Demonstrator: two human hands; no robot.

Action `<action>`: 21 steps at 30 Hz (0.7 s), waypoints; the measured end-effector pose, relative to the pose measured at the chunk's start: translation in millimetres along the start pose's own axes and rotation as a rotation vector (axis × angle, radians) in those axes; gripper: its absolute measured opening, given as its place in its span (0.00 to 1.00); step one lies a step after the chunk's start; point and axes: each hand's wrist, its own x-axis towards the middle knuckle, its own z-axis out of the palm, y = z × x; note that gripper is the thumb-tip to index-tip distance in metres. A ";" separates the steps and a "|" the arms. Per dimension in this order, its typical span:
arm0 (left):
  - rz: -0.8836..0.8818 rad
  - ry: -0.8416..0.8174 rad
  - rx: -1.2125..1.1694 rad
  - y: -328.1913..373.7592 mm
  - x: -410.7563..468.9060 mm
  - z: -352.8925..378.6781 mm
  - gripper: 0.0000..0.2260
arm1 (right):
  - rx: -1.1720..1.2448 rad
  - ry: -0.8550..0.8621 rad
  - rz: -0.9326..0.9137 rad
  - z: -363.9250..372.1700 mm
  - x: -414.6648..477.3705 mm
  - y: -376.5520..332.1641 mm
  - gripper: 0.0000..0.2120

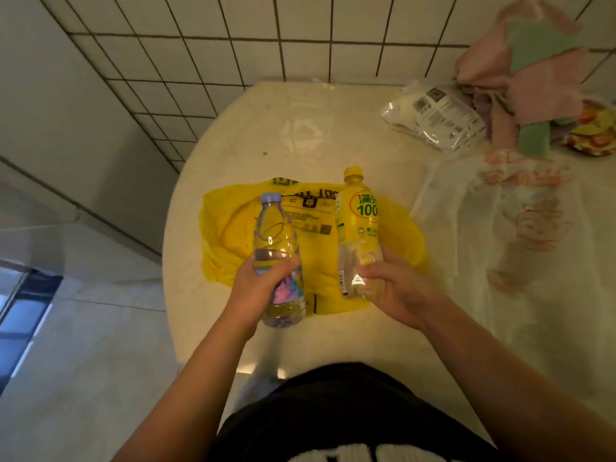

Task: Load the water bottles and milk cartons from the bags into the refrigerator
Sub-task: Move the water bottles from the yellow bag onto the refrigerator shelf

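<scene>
My left hand [258, 288] grips a clear water bottle [276, 235] with a pale purple cap and a colourful label, held upright over the counter. My right hand [391, 285] grips a bottle with a yellow cap and yellow label [358, 215], also upright. Both bottles hang just above a flattened yellow plastic bag [233, 235] that lies on the cream countertop [300, 128]. A translucent white bag with red print [520, 228] lies crumpled to the right. No milk carton or refrigerator shows in this view.
A clear packet with a printed label [436, 118] lies at the back right, next to pink and green cloths [530, 71] and a colourful snack packet [593, 135]. White tiled wall runs behind the counter. The floor drops away to the left of the counter edge.
</scene>
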 end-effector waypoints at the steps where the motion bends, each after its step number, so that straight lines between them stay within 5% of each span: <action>1: -0.001 0.000 -0.020 -0.1 -8.7 -4.5 0.19 | -0.031 -0.007 -0.007 5.7 -2.2 3.9 0.33; 5: 0.038 0.037 -0.060 -1.6 -41.6 -29.6 0.18 | -0.166 -0.008 -0.056 32.5 -6.8 25.9 0.38; 12: 0.121 0.121 -0.064 -21.3 -117.1 -101.5 0.21 | -0.380 0.010 -0.163 111.7 -26.4 81.6 0.30; 21: 0.134 0.283 -0.114 -102.8 -254.0 -252.0 0.21 | -0.568 -0.159 -0.166 242.4 -65.5 231.4 0.28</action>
